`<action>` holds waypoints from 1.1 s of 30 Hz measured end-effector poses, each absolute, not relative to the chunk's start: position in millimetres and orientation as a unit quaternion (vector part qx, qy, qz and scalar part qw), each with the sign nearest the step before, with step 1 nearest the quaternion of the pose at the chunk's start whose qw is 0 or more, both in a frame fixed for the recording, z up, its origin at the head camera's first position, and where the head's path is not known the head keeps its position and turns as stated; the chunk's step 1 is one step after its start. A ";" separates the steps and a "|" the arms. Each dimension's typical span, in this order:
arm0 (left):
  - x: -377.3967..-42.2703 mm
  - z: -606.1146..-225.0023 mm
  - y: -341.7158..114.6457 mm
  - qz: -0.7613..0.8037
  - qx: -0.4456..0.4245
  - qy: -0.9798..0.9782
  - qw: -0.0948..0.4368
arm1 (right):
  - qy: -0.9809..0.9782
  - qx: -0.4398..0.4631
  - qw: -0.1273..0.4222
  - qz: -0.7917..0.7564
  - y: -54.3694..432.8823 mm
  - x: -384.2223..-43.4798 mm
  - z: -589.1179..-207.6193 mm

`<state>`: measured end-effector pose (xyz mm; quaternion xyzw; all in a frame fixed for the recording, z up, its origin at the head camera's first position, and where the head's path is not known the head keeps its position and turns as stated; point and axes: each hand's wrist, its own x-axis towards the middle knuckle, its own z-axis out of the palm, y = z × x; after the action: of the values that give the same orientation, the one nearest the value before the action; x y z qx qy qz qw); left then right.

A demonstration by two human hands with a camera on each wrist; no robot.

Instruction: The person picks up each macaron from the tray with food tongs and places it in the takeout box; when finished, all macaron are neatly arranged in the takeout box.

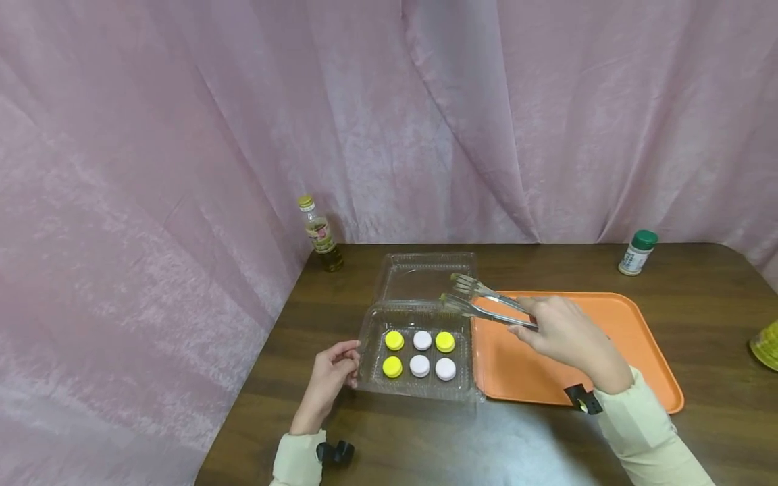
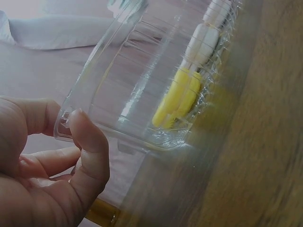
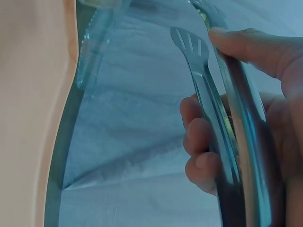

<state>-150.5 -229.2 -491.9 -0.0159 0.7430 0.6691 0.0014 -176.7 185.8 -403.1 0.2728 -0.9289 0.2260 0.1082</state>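
Note:
A clear plastic clamshell box [image 1: 376,387] lies on the table with its lid [image 1: 398,278] folded back. In it sit two rows of macaron-like rounds, three yellow [image 1: 392,367] and three white [image 1: 419,366]. My left hand [image 1: 334,370] pinches the box's left rim between thumb and fingers, which the left wrist view [image 2: 57,161] shows close up. Metal tongs [image 1: 495,316] are in my right hand [image 1: 565,331], gripped along their arms. Their slotted tips stand apart with nothing between them, over the box's back right part. The right wrist view shows the tongs [image 3: 208,90] from below.
An orange tray [image 1: 516,378] lies against the box's right side, under my right arm. An oil bottle [image 1: 321,236] stands at the back left, a green-capped shaker [image 1: 638,253] at the back right. A yellow-green object [image 1: 767,345] shows at the right edge. Pink curtains hang behind.

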 end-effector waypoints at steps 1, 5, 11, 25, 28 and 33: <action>-150.2 -492.1 -229.6 0.670 -0.017 0.742 0.002 | -0.928 0.273 0.109 0.231 187.4 -176.9 -402.5; -149.6 -492.3 -230.8 0.669 -0.023 0.742 -0.001 | -0.924 0.275 0.117 0.241 195.6 -179.5 -398.9; -148.2 -491.8 -229.5 0.664 -0.023 0.747 -0.005 | -0.916 0.275 0.155 0.248 214.3 -183.0 -396.2; -148.9 -491.8 -229.4 0.666 -0.024 0.746 -0.003 | -0.934 0.209 0.188 0.222 253.7 -181.0 -395.1; -149.5 -491.5 -230.4 0.664 -0.023 0.747 -0.004 | -0.940 0.190 0.187 0.214 259.8 -180.1 -394.4; -150.3 -490.5 -229.5 0.665 -0.021 0.747 -0.001 | -0.949 0.158 0.173 0.213 272.4 -178.6 -392.3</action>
<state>-150.3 -229.5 -490.5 -0.0214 0.7469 0.6646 -0.0007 -178.6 272.4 -392.3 0.1584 -0.9486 0.2127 0.1726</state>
